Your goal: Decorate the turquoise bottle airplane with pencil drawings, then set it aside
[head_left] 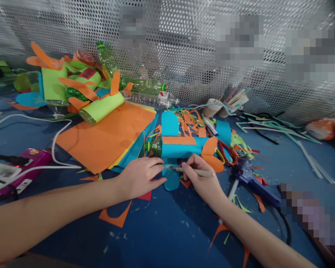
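My right hand (199, 175) pinches a slim, pale pen (202, 172). Its tip meets a blue paper wing (171, 182) at a whitish mark. Fingers stretched out, my left hand (142, 175) lies flat with its fingertips at the wing's left edge. Just beyond both hands, a plastic bottle (156, 146) with a green cap lies on its side, wrapped in blue paper. An orange strip (178, 140) runs along its top, and orange paper fins (212, 154) stick out at its right end. Another blue wing (169, 123) extends from the far side.
Stacked orange paper (106, 137) lies left, under a lime-wrapped bottle (102, 108). More bottle models (54, 83) crowd the back left. Scissors (231, 154) and a blue glue gun (248, 176) rest right, among paper scraps. A pink power strip (33, 167) sits left. Metal mesh (184, 44) stands behind.
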Available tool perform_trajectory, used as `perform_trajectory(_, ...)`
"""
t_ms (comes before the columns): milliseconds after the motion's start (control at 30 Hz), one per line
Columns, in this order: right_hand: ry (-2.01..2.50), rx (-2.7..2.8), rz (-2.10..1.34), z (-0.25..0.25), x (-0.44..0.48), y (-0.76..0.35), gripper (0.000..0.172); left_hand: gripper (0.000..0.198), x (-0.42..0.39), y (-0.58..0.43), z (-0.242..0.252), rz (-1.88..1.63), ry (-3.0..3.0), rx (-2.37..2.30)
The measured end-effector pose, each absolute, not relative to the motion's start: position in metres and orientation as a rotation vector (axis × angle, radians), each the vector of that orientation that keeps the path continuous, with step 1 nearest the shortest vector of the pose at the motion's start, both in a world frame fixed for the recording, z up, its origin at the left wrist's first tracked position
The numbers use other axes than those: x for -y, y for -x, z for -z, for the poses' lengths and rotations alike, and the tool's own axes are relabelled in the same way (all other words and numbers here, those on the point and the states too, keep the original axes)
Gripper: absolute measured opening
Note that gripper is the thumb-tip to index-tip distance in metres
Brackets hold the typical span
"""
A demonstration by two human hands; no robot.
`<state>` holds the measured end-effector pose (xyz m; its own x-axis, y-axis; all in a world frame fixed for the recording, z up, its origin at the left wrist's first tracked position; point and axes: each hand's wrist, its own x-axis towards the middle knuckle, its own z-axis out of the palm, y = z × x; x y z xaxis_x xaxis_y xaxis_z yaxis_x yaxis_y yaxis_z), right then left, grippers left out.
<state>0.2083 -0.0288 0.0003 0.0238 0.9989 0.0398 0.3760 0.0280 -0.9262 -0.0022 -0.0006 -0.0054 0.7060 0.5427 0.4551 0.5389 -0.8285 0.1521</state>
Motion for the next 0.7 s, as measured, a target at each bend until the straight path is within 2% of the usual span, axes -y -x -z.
perform_trajectory(700, 1.488, 1.464, -0.934, 0.0005, 0.0278, -0.2078, 0.026, 0.032, 0.0005, 0.0022, 0.0055, -0.77, -2.883, -0.915)
